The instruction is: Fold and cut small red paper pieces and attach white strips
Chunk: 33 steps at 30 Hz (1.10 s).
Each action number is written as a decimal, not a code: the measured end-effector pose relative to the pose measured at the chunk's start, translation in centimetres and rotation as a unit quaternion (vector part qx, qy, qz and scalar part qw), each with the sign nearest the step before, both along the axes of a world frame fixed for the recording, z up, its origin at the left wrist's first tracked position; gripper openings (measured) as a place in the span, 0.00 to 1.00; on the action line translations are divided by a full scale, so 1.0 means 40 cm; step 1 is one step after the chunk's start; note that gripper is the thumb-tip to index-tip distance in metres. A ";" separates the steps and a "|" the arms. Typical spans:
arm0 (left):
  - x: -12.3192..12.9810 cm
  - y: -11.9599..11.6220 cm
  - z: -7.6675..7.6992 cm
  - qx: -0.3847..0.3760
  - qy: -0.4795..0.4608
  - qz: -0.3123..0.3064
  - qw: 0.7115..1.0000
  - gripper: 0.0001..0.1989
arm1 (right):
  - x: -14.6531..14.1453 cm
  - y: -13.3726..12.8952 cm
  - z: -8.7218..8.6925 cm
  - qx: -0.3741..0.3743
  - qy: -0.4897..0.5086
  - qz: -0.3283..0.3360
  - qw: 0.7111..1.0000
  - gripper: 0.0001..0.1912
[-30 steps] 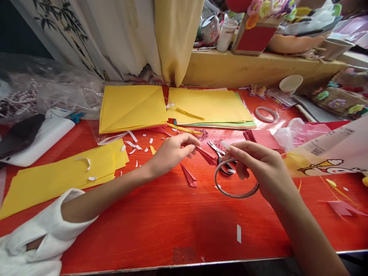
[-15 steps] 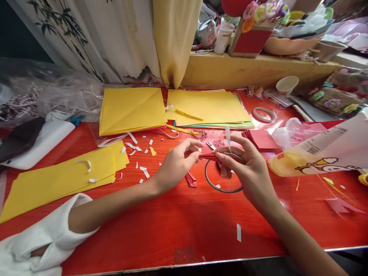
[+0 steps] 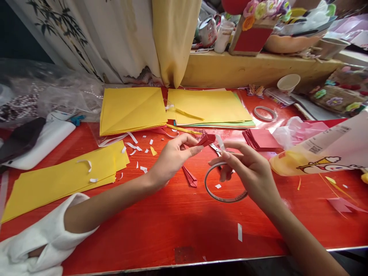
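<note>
My left hand (image 3: pixel 171 159) pinches a small folded red paper piece (image 3: pixel 207 139) between thumb and fingers. In my right hand (image 3: pixel 251 168) a roll of double-sided tape (image 3: pixel 225 199) hangs round the fingers. A short white tape end (image 3: pixel 220 142) sticks up from the thumb and index finger, close beside the red piece; whether they touch I cannot tell. Partly behind my right hand lie small scissors (image 3: pixel 215 147) with the blades showing. Another folded red paper strip (image 3: pixel 190 178) rests on the red table below my left hand.
Yellow sheets (image 3: pixel 132 109) lie at the back, more yellow paper (image 3: pixel 66 176) at left. Red paper squares (image 3: pixel 260 138) are stacked at right, near a printed drink cup (image 3: pixel 319 149) lying tilted. A second tape roll (image 3: pixel 265 113) sits behind. White scraps (image 3: pixel 133 145) litter the table.
My left hand has lifted and turned the red piece so its folded end shows. My right hand has drawn slightly down and away, and the tape roll hangs lower.
</note>
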<state>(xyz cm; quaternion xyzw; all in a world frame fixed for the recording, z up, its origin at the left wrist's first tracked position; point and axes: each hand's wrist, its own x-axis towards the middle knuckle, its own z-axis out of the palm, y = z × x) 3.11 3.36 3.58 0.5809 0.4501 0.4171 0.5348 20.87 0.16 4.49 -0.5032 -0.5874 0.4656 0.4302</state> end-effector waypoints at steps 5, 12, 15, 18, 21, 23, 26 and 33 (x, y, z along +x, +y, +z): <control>0.007 -0.018 0.015 -0.090 -0.084 -0.080 0.989 0.10 | -0.013 -0.006 -0.017 -0.006 -0.015 0.048 0.999 0.10; -0.001 -0.008 0.027 -0.096 -0.077 -0.119 0.985 0.09 | -0.006 -0.003 -0.017 0.007 -0.042 0.058 0.997 0.09; -0.005 -0.003 0.020 -0.067 -0.063 -0.110 0.990 0.09 | -0.003 -0.002 -0.012 -0.001 -0.055 0.045 0.997 0.09; -0.005 0.000 0.009 -0.038 -0.052 -0.062 0.996 0.09 | 0.000 -0.002 -0.003 0.001 -0.064 0.012 0.998 0.10; -0.003 0.002 0.002 -0.042 -0.072 -0.037 0.996 0.07 | 0.002 -0.002 0.010 0.026 -0.081 0.000 0.996 0.09; -0.002 0.001 0.002 -0.042 -0.083 -0.032 0.995 0.09 | 0.005 -0.003 0.020 0.061 -0.120 0.013 0.991 0.08; -0.003 -0.002 0.007 -0.009 -0.067 -0.038 0.997 0.14 | 0.014 -0.005 0.037 0.076 -0.167 0.092 0.979 0.07; -0.005 -0.009 0.015 0.053 -0.021 -0.047 0.997 0.08 | 0.029 -0.014 0.061 -0.090 -0.088 0.211 0.970 0.06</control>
